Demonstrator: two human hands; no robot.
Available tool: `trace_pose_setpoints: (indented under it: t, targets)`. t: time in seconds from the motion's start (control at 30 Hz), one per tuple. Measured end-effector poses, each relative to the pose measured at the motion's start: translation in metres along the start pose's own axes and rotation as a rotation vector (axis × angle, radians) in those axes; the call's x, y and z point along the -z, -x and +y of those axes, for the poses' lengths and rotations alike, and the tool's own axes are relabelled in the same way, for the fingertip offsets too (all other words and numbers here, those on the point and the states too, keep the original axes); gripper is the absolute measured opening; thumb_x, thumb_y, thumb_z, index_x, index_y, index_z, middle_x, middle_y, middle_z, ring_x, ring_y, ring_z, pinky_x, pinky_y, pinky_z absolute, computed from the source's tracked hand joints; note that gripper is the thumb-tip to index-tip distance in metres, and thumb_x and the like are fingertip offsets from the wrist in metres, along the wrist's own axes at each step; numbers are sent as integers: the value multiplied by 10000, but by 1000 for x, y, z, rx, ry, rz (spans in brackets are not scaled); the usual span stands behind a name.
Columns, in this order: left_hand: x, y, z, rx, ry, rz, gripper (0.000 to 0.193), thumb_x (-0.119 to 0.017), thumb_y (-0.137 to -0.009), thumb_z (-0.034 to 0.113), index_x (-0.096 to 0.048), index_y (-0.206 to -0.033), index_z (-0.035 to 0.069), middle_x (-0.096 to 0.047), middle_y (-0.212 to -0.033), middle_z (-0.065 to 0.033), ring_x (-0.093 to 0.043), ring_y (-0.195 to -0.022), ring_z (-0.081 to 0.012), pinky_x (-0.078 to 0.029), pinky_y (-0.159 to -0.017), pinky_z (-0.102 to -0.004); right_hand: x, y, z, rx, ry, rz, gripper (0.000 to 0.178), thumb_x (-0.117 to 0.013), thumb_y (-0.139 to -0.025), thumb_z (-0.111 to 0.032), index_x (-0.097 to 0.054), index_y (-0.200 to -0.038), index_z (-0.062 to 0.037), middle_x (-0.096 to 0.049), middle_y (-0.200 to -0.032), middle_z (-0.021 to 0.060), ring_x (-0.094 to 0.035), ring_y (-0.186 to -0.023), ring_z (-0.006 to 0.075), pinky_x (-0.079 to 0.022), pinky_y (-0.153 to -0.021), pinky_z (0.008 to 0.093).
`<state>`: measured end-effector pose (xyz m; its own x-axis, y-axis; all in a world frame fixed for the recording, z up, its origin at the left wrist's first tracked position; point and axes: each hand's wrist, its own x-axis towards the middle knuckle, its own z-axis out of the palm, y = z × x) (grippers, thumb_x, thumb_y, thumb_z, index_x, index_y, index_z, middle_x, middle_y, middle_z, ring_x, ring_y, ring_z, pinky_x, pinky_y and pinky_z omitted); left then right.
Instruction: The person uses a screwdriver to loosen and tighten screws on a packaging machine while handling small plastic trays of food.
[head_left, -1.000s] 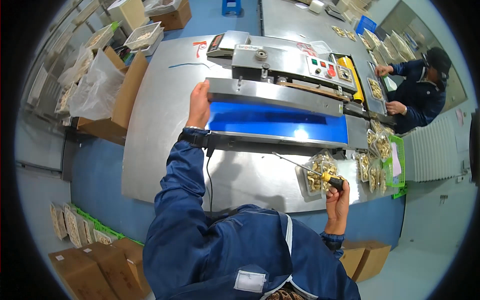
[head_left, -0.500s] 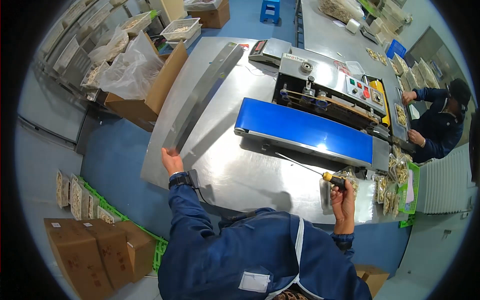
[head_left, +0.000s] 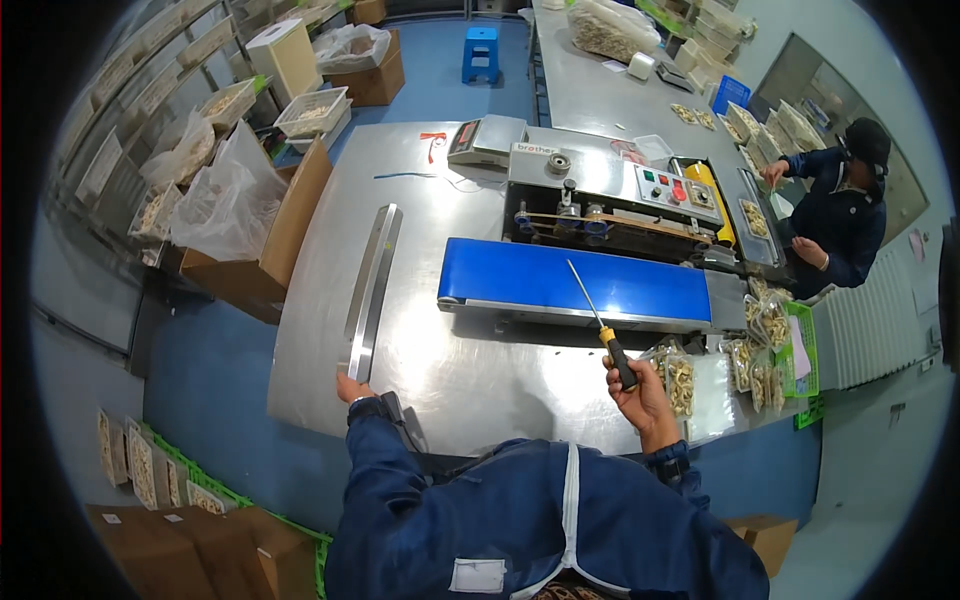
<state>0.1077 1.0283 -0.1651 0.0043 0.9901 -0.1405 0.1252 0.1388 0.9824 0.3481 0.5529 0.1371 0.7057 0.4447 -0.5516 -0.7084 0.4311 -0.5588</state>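
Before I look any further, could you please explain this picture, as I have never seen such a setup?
No robot here: each grip is a person's bare hand, seen from above by a fisheye camera on that person's head, so edges bend. The left grip holds the near end of a long metal bar; the right grip holds a screwdriver. On the table are a machine with a blue belt, a scale and clear packs. Another person works at right.

An open lane on the counter [head_left: 421, 345] runs between the bar [head_left: 376, 295] and the belt [head_left: 530, 280], then along the belt's near side to the right hand [head_left: 645, 402], screwdriver [head_left: 606, 337] and packs [head_left: 681, 384], with machine [head_left: 605, 174] and scale [head_left: 494, 137] blocking the far side.
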Motion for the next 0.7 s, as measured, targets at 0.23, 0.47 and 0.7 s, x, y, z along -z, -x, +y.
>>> trace_pose_setpoints:
  t: [0.23,0.47,0.7]
  targets:
    - [-65,40,86,235,-500,351,523,-584,-814,171,-467,-1258,-79,-500,-1264,-277,-515,-1110,-455,-424,-991,-472,16,-55,-1,103,163,-77,213,-441,-973,-263,-490,-952,-57,-552,-853,41,-466,-574,89,-337,-457,236]
    - [-132,84,144,-97,162,-459,288,-554,-874,86,-542,-1151,9,-620,-997,-99,-623,-844,-167,-492,-729,-267,-12,-98,5,208,280,-70,189,-477,-982,-262,-490,-972,-73,-546,-831,34,-457,-566,93,-345,-468,230]
    - [-262,251,234,283,127,-1266,326,-591,-930,245,-544,-1165,24,-611,-975,-62,-610,-862,-143,-494,-711,-254,-9,-112,6,178,217,-113,167,-479,-977,-253,-478,-1032,-95,-548,-835,30,-464,-565,91,-348,-467,224]
